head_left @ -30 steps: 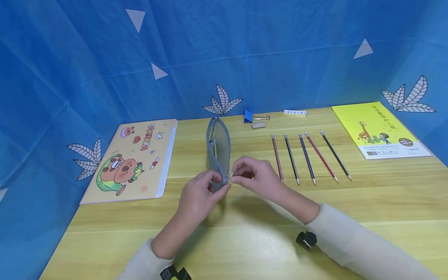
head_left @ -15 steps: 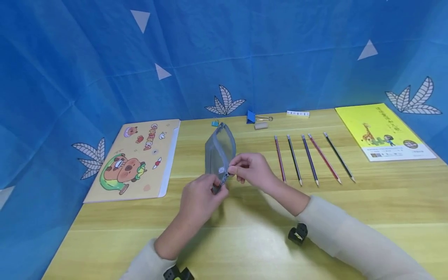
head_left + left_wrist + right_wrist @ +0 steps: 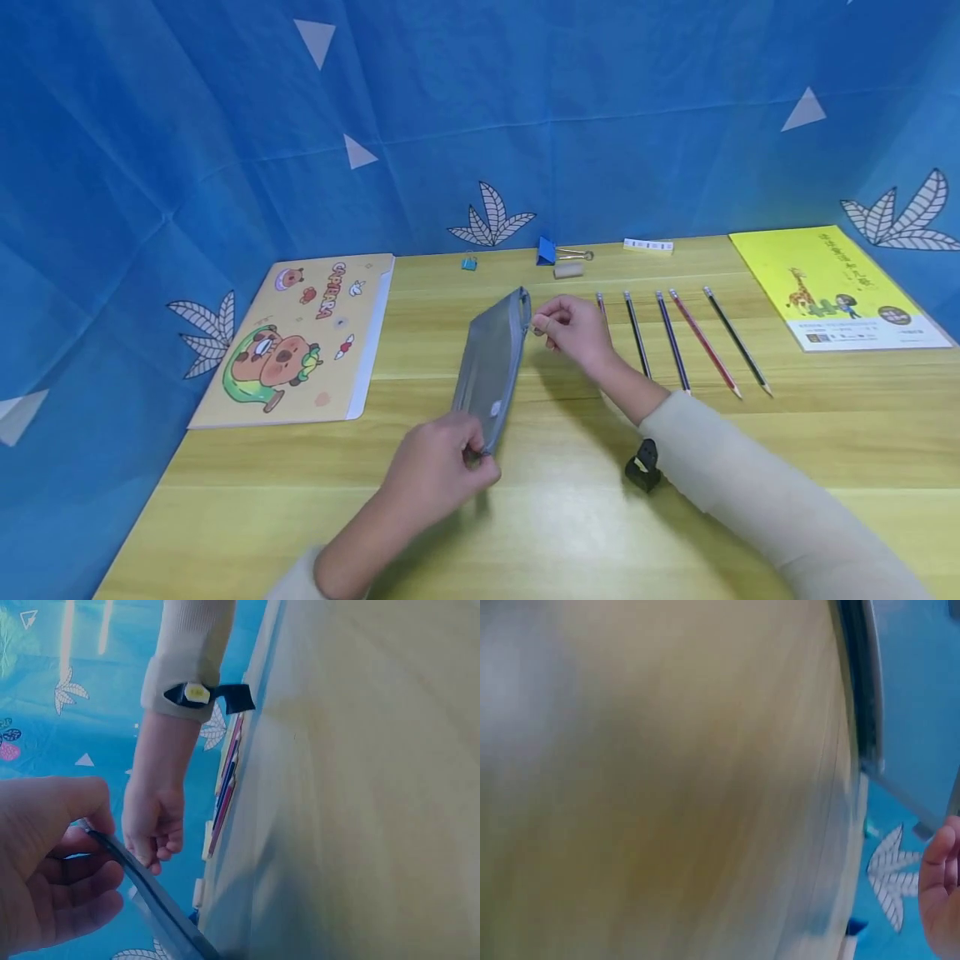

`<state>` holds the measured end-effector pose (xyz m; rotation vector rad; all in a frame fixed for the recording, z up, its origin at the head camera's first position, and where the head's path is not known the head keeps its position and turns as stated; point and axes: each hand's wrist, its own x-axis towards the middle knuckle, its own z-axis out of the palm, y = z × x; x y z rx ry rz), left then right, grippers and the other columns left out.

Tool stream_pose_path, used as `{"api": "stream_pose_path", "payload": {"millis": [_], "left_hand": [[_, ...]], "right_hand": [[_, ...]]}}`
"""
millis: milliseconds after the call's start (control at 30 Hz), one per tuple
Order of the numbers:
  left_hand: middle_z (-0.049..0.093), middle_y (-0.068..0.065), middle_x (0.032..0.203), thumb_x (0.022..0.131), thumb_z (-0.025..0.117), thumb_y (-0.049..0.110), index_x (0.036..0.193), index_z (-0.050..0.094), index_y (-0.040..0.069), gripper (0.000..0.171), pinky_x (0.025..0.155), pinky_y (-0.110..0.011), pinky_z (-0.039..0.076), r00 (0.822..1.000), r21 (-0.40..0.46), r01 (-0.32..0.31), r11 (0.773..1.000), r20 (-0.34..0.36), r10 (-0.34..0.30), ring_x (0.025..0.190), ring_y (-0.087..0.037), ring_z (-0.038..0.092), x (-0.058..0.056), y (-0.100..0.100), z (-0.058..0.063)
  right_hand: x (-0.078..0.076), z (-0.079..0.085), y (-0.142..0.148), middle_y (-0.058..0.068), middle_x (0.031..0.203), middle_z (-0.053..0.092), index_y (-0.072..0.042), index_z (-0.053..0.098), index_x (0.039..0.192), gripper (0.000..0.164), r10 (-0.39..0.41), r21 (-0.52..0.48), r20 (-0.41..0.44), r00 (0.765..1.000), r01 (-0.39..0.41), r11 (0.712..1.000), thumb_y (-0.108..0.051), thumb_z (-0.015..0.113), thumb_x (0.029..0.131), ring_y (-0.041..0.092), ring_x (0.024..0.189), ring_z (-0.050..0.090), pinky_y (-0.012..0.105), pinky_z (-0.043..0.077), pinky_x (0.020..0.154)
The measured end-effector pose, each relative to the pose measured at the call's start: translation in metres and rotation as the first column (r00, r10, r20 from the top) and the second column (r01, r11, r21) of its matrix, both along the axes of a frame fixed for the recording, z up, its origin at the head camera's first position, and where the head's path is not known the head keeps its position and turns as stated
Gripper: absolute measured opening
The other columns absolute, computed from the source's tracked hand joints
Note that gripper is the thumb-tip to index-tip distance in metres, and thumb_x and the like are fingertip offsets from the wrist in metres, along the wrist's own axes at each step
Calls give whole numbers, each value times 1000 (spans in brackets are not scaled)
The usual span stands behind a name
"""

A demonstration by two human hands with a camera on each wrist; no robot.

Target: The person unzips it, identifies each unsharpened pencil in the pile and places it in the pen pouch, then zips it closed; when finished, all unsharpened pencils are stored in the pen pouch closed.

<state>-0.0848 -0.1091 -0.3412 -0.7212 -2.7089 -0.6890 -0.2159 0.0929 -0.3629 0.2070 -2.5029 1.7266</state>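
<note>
A grey see-through zip pencil case (image 3: 486,362) is held tilted above the table in the head view. My left hand (image 3: 437,458) pinches its near end between thumb and forefinger. At the far end, my right hand (image 3: 576,332) pinches the zip pull, and the zip edge behind it lies together. In the left wrist view the left hand (image 3: 56,862) grips the corner of the zip edge. Only part of the right hand (image 3: 941,889) shows at the edge of the right wrist view. The contents of the case cannot be made out.
Several pencils (image 3: 701,340) lie in a row to the right. Behind are a teal clip (image 3: 468,262), a blue binder clip (image 3: 547,251), a small grey cylinder (image 3: 568,271) and a white strip (image 3: 648,245). A capybara folder (image 3: 300,342) lies left, a yellow booklet (image 3: 832,287) right.
My right hand has drawn the zip pull away along the case, and its gaping mouth has come together. The left hand has moved slightly nearer with its end; the case now tilts.
</note>
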Motion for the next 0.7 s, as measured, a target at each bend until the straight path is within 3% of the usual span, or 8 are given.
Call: {"api": "stream_pose_path", "payload": {"millis": [300, 400, 567, 700], "left_hand": [[36, 13, 52, 54, 58, 12, 51, 36, 19, 23, 32, -11, 26, 993, -25, 75, 997, 91, -72, 43, 1, 33, 12, -6, -3], [36, 12, 51, 54, 58, 12, 50, 36, 18, 24, 32, -12, 26, 992, -34, 76, 997, 104, -72, 43, 0, 32, 12, -7, -2], [40, 10, 52, 54, 57, 11, 50, 36, 17, 23, 31, -12, 27, 990, -39, 71, 997, 127, -65, 43, 0, 34, 12, -10, -1], [44, 8, 53, 55, 57, 10, 50, 37, 16, 22, 30, -11, 28, 987, -29, 63, 998, 150, -58, 42, 0, 35, 11, -14, -1]], "right_hand": [[-13, -1, 29, 14, 75, 62, -3, 57, 87, 17, -124, 39, 32, 992, 123, 992, -19, 57, 83, 37, 61, 55, 28, 48, 42], [-13, -2, 33, 15, 76, 62, -2, 57, 87, 16, -120, 85, 47, 992, 116, 990, -18, 56, 84, 34, 59, 56, 25, 46, 41], [-12, -1, 36, 13, 72, 61, -2, 57, 84, 12, -116, 141, -5, 993, 116, 983, -14, 55, 85, 26, 54, 55, 24, 46, 40], [-10, 1, 37, 15, 73, 61, -2, 57, 84, 12, -100, 153, -22, 995, 102, 983, -14, 54, 85, 28, 54, 55, 24, 46, 40]]}}
